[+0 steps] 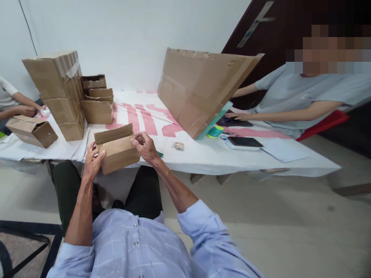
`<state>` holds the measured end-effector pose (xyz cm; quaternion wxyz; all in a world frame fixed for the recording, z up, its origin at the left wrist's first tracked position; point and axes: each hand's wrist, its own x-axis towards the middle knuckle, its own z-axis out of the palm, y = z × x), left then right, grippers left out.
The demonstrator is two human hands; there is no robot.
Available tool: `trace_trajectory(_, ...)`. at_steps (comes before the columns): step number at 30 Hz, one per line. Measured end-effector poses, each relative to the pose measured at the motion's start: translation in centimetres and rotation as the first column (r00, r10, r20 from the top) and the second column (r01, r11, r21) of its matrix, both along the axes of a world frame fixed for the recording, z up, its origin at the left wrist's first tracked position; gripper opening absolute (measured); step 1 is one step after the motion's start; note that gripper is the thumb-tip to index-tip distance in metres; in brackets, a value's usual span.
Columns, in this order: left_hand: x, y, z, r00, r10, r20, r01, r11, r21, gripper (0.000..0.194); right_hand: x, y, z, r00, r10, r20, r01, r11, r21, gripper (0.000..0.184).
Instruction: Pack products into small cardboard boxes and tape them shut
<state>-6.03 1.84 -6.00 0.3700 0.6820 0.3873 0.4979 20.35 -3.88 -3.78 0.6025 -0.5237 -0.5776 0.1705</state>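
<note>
A small brown cardboard box (121,156) rests at the table's front edge, with one long flap (114,133) standing up at the back. My left hand (93,160) grips the box's left end, thumb on the near side. At the right end, my right hand (145,146) has its thumb and fingers closed on the upper corner; part of the grip is hidden by the fingers. To the right of that hand lies a small clear, brownish lump (178,146), too small to name. A bit of green (160,154) shows beside my right wrist.
Stacked taped boxes (62,96) and open boxes (98,112) stand to the left. A large cardboard sheet (203,88) leans on the right, near a tape roll (215,131) and a phone (245,142). One co-worker's hands (27,111) are far left; another person (307,100) sits right.
</note>
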Motion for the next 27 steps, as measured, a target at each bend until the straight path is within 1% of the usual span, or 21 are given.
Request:
trace_trajectory(2,0.0,0.0,0.0,1.0,-0.002,0.003,0.002,1.0,-0.007,0.055,0.7,0.1,0.2,0.997,0.056,0.058,-0.055,0.998,-0.005,0.034)
trace_trajectory(3,0.0,0.0,0.0,1.0,-0.003,0.003,0.003,1.0,-0.015,0.055,1.1,0.2,0.3,0.991,0.08,0.104,-0.08,0.997,-0.005,0.034)
trace_trajectory(6,0.0,0.0,0.0,1.0,-0.002,0.01,0.003,0.999,-0.035,0.057,2.1,0.3,0.7,0.954,0.154,0.257,-0.153,0.988,-0.025,0.024)
trace_trajectory(8,0.1,-0.1,0.1,1.0,-0.003,0.022,0.004,0.999,-0.037,0.059,2.5,0.4,0.8,0.921,0.185,0.342,-0.185,0.982,-0.033,0.022)
trace_trajectory(10,0.1,-0.1,0.2,1.0,-0.004,0.028,0.005,0.999,-0.034,0.058,2.7,0.6,1.0,0.897,0.178,0.405,-0.183,0.983,-0.028,0.022)
trace_trajectory(13,0.1,-0.1,0.3,1.0,-0.004,0.02,0.004,0.999,-0.034,0.057,2.6,0.8,1.1,0.88,0.14,0.455,-0.149,0.989,-0.016,0.017)
trace_trajectory(17,-0.1,0.0,0.3,1.0,-0.01,0.004,0.01,0.999,-0.035,0.057,2.3,1.0,1.3,0.867,0.103,0.487,-0.125,0.992,0.014,0.014)
trace_trajectory(22,-0.1,0.1,0.2,1.0,-0.006,-0.019,0.006,1.0,-0.021,0.054,2.3,1.6,1.6,0.834,0.09,0.545,-0.157,0.985,0.078,0.018)
trace_trajectory(27,0.2,0.0,0.1,1.0,0.02,0.0,-0.02,1.0,0.001,0.047,2.3,1.3,1.1,0.842,0.05,0.536,-0.123,0.987,0.101,0.019)
